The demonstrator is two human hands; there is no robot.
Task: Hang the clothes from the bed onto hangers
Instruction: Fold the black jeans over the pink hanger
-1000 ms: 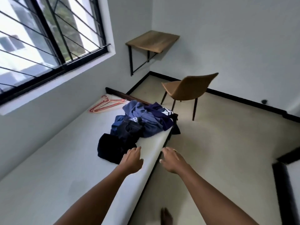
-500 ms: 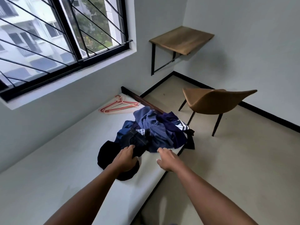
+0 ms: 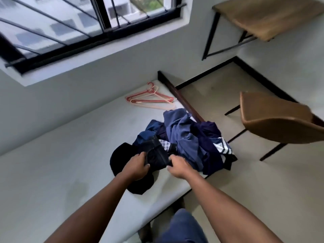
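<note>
Head view | left hand (image 3: 135, 166) fingers curled round dark garment (image 3: 157, 156) | right hand (image 3: 178, 166) fingers pinch its other edge | garment between them, on bed (image 3: 52, 172)

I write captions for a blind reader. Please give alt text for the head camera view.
The left hand and right hand grip a dark garment at the near edge of a pile of blue clothes on a white bed. Pink hangers lie farther along the bed, below a barred window; a brown chair stands to the right.
</note>
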